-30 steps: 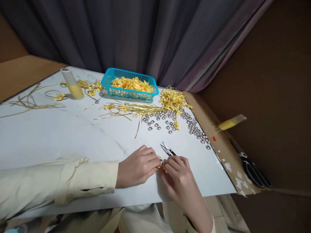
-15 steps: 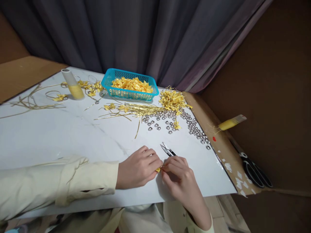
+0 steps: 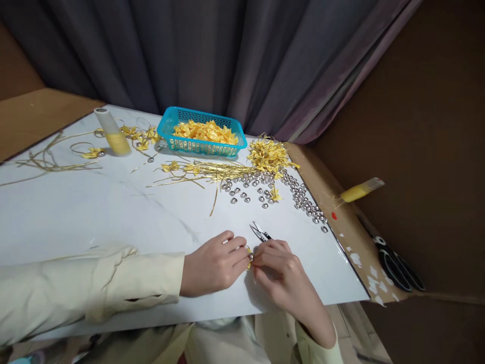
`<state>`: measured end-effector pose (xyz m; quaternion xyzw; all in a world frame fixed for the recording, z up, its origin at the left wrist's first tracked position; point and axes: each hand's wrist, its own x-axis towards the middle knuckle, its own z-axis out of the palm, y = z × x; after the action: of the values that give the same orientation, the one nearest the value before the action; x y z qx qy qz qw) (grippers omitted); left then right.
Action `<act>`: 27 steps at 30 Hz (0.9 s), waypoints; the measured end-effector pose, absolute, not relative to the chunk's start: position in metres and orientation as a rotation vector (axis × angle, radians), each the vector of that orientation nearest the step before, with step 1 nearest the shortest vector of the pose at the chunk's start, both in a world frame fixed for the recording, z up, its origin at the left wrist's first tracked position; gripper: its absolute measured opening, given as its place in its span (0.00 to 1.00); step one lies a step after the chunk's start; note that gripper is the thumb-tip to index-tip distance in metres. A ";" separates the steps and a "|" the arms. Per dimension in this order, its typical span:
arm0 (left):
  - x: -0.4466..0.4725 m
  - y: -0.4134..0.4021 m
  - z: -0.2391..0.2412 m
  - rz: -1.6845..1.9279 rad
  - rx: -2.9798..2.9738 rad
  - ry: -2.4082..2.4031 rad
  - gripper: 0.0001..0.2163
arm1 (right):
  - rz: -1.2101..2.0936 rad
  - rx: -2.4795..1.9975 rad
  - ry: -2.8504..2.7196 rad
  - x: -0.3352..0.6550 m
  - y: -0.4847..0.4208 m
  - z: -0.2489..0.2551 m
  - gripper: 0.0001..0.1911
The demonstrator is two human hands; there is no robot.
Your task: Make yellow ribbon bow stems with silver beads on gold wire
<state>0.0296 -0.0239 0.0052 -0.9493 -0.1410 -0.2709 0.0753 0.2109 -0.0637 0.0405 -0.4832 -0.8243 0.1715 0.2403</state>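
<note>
My left hand [image 3: 214, 264] and my right hand [image 3: 278, 270] meet near the front edge of the white table [image 3: 94, 212]. Both are closed in a pinch on one small yellow bow [image 3: 249, 263] with a silver bead on it; most of it is hidden by my fingers. Small thread snips [image 3: 259, 232] lie on the table just beyond my right fingers. Further back lie several silver beads [image 3: 265, 189], a bundle of gold wires [image 3: 204, 172] and a pile of yellow bows [image 3: 270, 154].
A blue basket [image 3: 166, 132] full of yellow ribbon pieces stands at the back. A yellow thread spool [image 3: 111, 132] and loose bows lie at the back left. On the cardboard to the right are black scissors [image 3: 396, 263] and another yellow spool [image 3: 358, 191].
My hands stayed together at the same spot. The fingers shifted slightly, and the bow with its bead now shows a little more between them.
</note>
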 end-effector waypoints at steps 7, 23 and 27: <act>0.030 -0.026 0.004 -0.780 -2.832 -0.322 0.09 | 0.663 -1.316 -2.290 0.219 -0.058 0.039 0.11; 0.027 -0.018 0.000 -0.927 -2.969 -0.344 0.08 | 0.972 -1.263 -2.128 0.226 -0.054 0.044 0.10; 0.027 -0.017 0.000 -0.972 -3.027 -0.366 0.08 | 0.967 -1.284 -2.108 0.225 -0.055 0.044 0.09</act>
<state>0.0269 -0.0172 -0.0004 -0.9455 -0.1144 -0.3035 -0.0292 0.2248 -0.0547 0.0444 -0.4700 -0.7714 0.3537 0.2428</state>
